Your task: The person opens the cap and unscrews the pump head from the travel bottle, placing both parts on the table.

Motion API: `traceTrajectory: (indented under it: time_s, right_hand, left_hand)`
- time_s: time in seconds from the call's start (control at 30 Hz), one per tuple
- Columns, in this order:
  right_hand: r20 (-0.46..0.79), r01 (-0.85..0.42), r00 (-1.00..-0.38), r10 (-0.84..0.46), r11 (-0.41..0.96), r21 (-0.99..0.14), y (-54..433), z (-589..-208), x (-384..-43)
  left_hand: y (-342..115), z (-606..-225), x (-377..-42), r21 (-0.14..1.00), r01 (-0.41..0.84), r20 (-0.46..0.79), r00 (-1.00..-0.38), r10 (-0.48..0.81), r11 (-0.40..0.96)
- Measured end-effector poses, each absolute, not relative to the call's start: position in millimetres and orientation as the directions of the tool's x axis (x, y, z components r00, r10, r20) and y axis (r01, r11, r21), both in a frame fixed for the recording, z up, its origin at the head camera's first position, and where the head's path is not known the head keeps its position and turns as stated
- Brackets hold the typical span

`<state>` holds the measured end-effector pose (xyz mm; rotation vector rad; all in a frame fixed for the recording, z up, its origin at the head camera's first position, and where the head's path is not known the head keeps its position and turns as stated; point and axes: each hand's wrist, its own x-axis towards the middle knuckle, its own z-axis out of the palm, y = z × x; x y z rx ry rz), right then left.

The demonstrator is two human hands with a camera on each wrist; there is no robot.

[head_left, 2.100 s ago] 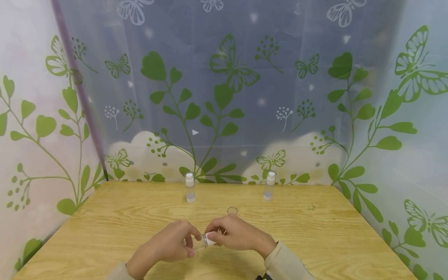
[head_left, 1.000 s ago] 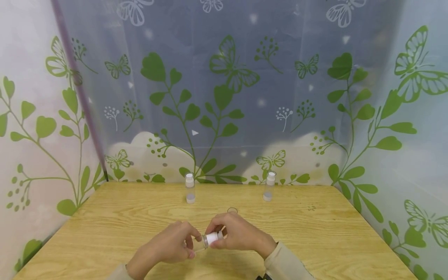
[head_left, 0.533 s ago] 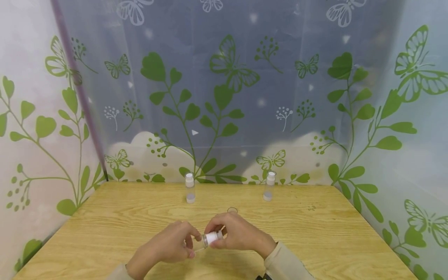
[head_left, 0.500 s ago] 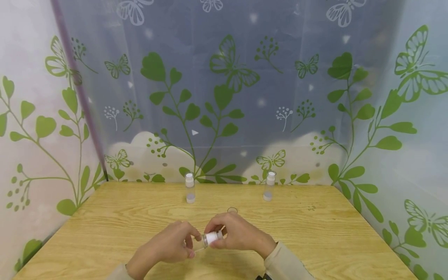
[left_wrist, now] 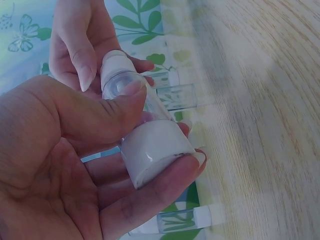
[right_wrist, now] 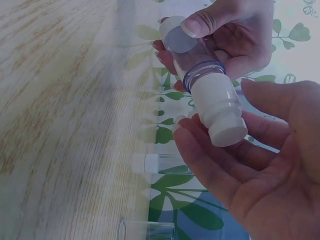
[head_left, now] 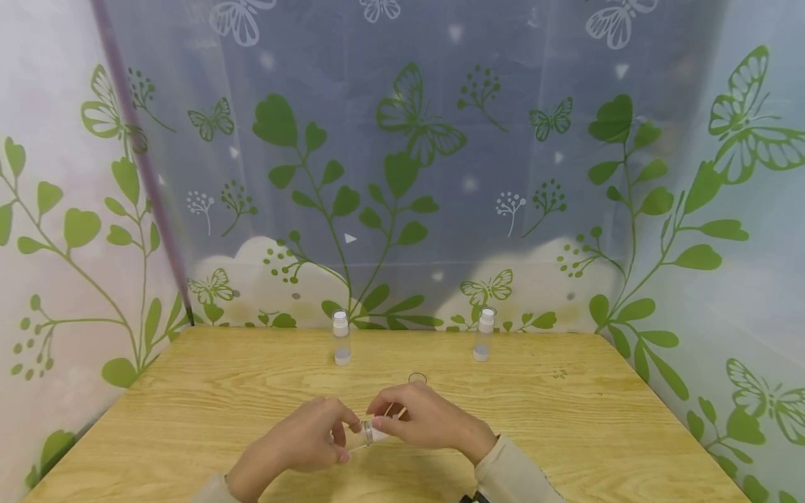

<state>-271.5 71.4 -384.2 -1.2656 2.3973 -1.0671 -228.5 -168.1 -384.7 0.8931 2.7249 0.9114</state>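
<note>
A small clear pump bottle [head_left: 358,439] with a white base and white pump top is held tilted above the table. My left hand [head_left: 314,433] grips its lower part, the thumb on the clear body and fingers under the white base [left_wrist: 157,150]. Around the white pump top [right_wrist: 217,102] my right hand [head_left: 428,417] is loosely bent. A small gap shows between its thumb and the pump top in the right wrist view; whether its other fingers touch is unclear. A clear cap [right_wrist: 145,229] stands on the table beyond the hands.
Two similar bottles stand upright near the table's back edge, a left bottle [head_left: 342,339] and a right bottle [head_left: 483,335]. The wooden table [head_left: 207,391] is enclosed by printed curtains [head_left: 402,209] at the back and sides.
The right thumb has moved from under the pump top up and over its near side, and the right fingers have loosened. My left hand and the bottle keep their place.
</note>
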Motion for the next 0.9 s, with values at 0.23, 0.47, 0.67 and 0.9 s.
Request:
traceTrajectory:
  time_s: [0.23, 0.47, 0.67, 0.9]
  right_hand:
    - [0.114, -0.642, -0.577, -0.809, 0.363, -0.675, 71.8, -384.7, -272.7]
    - [0.103, -0.625, -0.585, -0.805, 0.366, -0.69, 71.4, -386.2, -272.3]
    - [0.118, -0.627, -0.595, -0.795, 0.367, -0.687, 70.0, -386.0, -271.2]
    - [0.114, -0.588, -0.621, -0.775, 0.365, -0.722, 69.1, -384.5, -269.5]
  left_hand:
    - [-167.7, -384.0, -229.0, 0.588, 0.488, 0.051, -0.819, 0.572, 0.645]
    - [-167.9, -384.6, -229.0, 0.589, 0.489, 0.051, -0.817, 0.574, 0.644]
    - [-167.9, -384.5, -228.7, 0.596, 0.485, 0.049, -0.818, 0.574, 0.64]
    - [-167.5, -384.4, -229.1, 0.592, 0.493, 0.058, -0.815, 0.577, 0.637]
